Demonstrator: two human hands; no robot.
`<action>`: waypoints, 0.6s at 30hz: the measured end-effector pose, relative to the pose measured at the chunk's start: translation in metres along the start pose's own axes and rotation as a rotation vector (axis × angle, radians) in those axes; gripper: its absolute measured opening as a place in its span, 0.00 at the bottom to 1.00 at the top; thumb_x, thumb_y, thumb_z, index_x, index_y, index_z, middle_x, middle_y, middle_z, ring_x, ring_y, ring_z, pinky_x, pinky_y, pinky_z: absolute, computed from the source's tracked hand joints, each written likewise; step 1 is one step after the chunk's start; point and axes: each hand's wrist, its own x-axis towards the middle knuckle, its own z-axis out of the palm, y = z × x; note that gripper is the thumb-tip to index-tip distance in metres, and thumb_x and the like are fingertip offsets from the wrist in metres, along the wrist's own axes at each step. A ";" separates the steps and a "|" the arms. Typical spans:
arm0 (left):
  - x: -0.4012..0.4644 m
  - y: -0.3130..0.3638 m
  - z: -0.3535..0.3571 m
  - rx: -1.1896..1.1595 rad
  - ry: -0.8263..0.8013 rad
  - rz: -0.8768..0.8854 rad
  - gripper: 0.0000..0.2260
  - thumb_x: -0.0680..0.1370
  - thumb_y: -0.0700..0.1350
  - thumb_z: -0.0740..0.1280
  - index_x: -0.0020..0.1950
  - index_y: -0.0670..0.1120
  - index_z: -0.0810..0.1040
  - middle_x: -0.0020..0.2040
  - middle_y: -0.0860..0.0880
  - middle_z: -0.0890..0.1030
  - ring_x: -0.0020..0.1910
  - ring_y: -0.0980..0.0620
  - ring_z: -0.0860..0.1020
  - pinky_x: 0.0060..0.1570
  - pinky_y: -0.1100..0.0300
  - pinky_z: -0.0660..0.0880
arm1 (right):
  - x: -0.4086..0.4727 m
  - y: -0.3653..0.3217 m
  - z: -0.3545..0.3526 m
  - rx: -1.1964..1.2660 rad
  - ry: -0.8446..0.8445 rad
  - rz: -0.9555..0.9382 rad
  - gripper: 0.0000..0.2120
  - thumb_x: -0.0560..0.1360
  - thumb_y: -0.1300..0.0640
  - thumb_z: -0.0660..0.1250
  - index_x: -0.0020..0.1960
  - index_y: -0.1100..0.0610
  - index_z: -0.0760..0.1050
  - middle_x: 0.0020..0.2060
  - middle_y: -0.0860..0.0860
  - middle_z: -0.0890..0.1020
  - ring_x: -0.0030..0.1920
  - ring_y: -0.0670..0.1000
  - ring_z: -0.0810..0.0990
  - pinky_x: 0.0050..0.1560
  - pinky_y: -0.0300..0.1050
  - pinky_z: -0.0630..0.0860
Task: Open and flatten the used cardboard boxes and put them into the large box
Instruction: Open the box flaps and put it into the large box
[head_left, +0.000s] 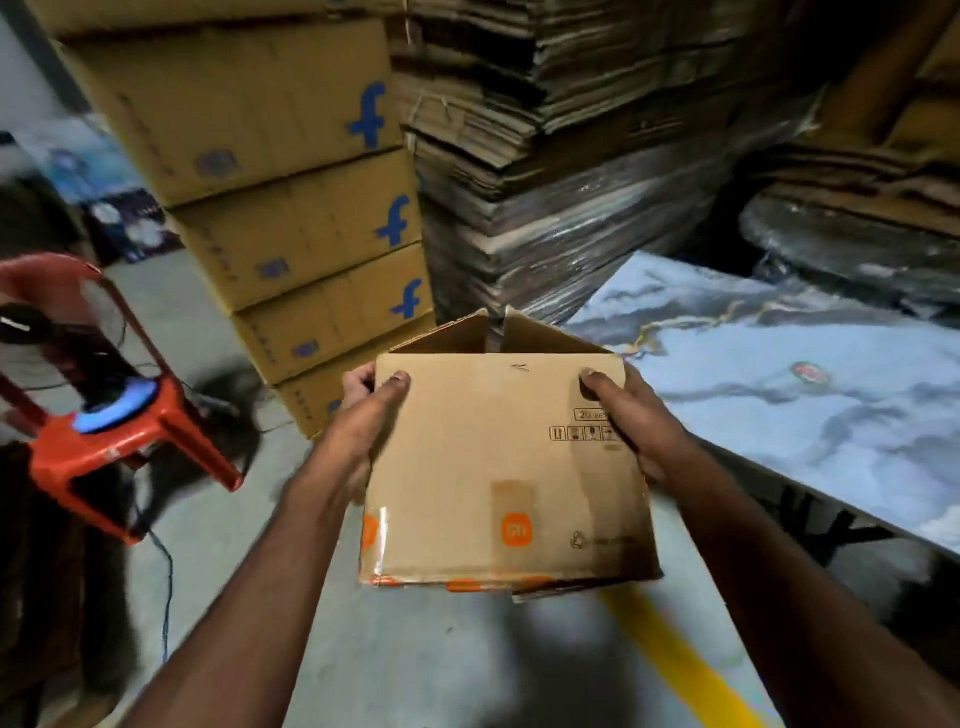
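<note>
A small brown cardboard box with an orange logo and orange tape is held in the air in front of me, above the floor. My left hand grips its left side, thumb on the near face and fingers behind. My right hand grips its right side the same way. Two flaps stand up at the far top of the box. A flap hangs loose at its lower right corner. No large open box is in sight.
A stack of closed boxes with blue logos rises ahead on the left. Piles of flattened cardboard stand behind. A marble-patterned table is at the right, a red plastic stool at the left. A yellow line crosses the grey floor.
</note>
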 end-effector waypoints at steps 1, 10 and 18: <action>-0.002 0.018 0.005 -0.017 -0.001 0.032 0.20 0.77 0.49 0.71 0.66 0.56 0.67 0.58 0.43 0.81 0.54 0.43 0.81 0.52 0.44 0.80 | 0.000 -0.023 -0.004 -0.002 -0.004 -0.046 0.13 0.78 0.50 0.68 0.60 0.51 0.73 0.50 0.57 0.85 0.46 0.55 0.86 0.46 0.53 0.83; -0.030 0.155 0.052 -0.191 -0.078 0.300 0.24 0.78 0.47 0.70 0.71 0.54 0.66 0.56 0.45 0.80 0.52 0.47 0.80 0.48 0.52 0.79 | -0.013 -0.177 -0.036 -0.022 -0.006 -0.384 0.09 0.79 0.44 0.66 0.54 0.48 0.76 0.49 0.56 0.86 0.48 0.56 0.86 0.50 0.56 0.83; -0.003 0.182 0.126 -0.167 -0.097 0.554 0.16 0.80 0.46 0.67 0.66 0.55 0.67 0.63 0.46 0.77 0.57 0.48 0.79 0.50 0.53 0.78 | 0.005 -0.207 -0.095 -0.153 0.263 -0.609 0.36 0.64 0.23 0.65 0.64 0.42 0.72 0.54 0.48 0.83 0.53 0.51 0.83 0.56 0.58 0.81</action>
